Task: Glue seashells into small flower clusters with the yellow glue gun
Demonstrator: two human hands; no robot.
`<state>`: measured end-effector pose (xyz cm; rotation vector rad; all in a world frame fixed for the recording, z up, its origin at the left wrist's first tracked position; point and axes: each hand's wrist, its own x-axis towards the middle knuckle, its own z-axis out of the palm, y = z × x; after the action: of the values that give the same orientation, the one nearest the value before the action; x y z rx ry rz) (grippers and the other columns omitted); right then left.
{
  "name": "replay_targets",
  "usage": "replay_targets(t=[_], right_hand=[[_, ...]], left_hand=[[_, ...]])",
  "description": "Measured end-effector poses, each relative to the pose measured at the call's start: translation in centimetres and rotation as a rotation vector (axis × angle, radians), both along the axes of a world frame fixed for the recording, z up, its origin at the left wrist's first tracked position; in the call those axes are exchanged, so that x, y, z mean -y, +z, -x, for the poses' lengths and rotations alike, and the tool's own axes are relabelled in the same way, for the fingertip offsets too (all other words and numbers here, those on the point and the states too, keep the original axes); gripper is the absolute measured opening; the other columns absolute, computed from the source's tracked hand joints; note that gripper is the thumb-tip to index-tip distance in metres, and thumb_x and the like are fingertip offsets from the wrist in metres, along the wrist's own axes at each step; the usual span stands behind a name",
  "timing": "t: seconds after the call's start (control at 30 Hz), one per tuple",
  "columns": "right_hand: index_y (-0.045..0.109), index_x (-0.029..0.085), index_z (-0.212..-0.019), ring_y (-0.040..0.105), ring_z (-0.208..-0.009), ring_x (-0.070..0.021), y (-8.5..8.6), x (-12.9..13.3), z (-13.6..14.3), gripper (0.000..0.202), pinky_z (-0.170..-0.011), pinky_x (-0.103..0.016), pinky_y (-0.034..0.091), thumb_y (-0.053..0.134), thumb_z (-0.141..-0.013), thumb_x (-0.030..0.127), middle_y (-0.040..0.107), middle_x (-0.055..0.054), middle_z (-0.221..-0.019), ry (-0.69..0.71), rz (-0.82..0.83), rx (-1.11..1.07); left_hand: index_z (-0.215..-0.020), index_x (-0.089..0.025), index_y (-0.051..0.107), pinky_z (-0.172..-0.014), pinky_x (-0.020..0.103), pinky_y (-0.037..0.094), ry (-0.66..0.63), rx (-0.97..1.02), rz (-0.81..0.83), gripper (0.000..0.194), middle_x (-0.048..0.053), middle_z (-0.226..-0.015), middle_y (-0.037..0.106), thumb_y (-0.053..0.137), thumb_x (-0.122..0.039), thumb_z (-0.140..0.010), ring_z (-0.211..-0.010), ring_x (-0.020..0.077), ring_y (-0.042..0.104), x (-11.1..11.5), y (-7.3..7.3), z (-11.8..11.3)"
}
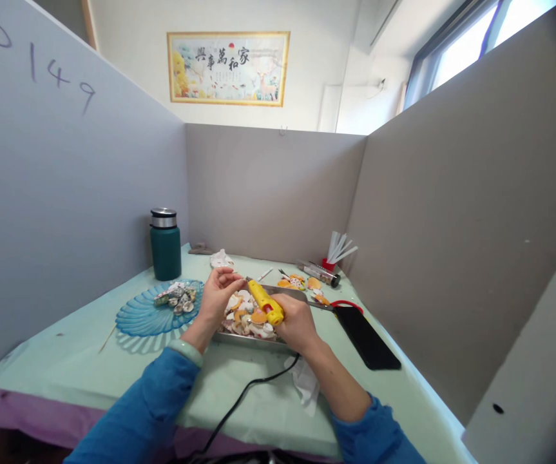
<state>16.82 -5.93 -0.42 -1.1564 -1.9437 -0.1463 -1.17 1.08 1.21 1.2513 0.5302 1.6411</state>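
My right hand (pixel 297 322) grips a yellow glue gun (pixel 264 301) whose nozzle points up and left toward my left hand (pixel 220 293). That hand pinches something small at its fingertips, too small to make out. Both hands hover over a metal tray (pixel 251 339) filled with several shells in white and orange. The gun's black cord (pixel 243 394) trails back toward me across the table.
A blue fan-shaped glass dish (pixel 145 317) with several shells lies at left, a green flask (pixel 165 245) behind it. A black phone (pixel 367 338), red-handled scissors (pixel 348 304), a cup of white sticks (pixel 338 252) and crumpled tissue (pixel 305 385) sit at right. Grey partitions surround the table.
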Motion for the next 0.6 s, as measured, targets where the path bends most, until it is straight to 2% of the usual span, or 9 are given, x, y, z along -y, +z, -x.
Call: replay_targets(t=[0.2,0.33,0.5,0.6], right_hand=[[0.065,0.021,-0.096,0.063,-0.082,-0.0173,0.1,-0.1,-0.1,0.027,-0.072,-0.023,0.043,0.054,-0.073,0.011,0.070,-0.003,-0.092,-0.058,0.015,0.009],[0.065,0.022,-0.092,0.063,-0.082,-0.0176,0.2,-0.3,-0.4,0.027,-0.068,-0.022,0.041,0.052,-0.071,0.011,0.070,-0.002,-0.087,-0.184,0.076,0.047],[0.064,0.021,-0.085,0.063,-0.077,-0.0201,0.7,-0.4,-0.8,0.012,-0.058,-0.024,0.035,0.058,-0.074,0.021,0.069,-0.004,-0.082,-0.364,0.226,0.185],[0.064,0.021,-0.094,0.063,-0.081,-0.0210,0.9,-0.5,-1.0,0.021,-0.059,-0.025,0.036,0.062,-0.076,0.031,0.069,-0.006,-0.088,-0.377,0.265,0.215]], left_hand=[[-0.091,-0.018,0.048,-0.070,0.030,0.050,0.019,0.002,0.016,0.046,-0.002,-0.072,0.065,0.079,-0.026,-0.058,-0.065,0.0135,0.064,-0.4,-0.2,0.4],[-0.092,-0.018,0.049,-0.071,0.030,0.051,0.011,0.019,0.030,0.048,-0.002,-0.073,0.064,0.080,-0.026,-0.057,-0.066,0.0131,0.064,-0.6,-0.3,0.5],[-0.093,-0.018,0.048,-0.072,0.030,0.050,0.006,0.033,0.040,0.048,-0.002,-0.073,0.064,0.079,-0.026,-0.057,-0.066,0.0135,0.065,-0.8,-0.5,0.5],[-0.093,-0.018,0.048,-0.073,0.030,0.050,-0.002,0.026,0.042,0.048,-0.002,-0.073,0.064,0.079,-0.026,-0.058,-0.067,0.0134,0.065,-0.8,-0.5,0.5]])
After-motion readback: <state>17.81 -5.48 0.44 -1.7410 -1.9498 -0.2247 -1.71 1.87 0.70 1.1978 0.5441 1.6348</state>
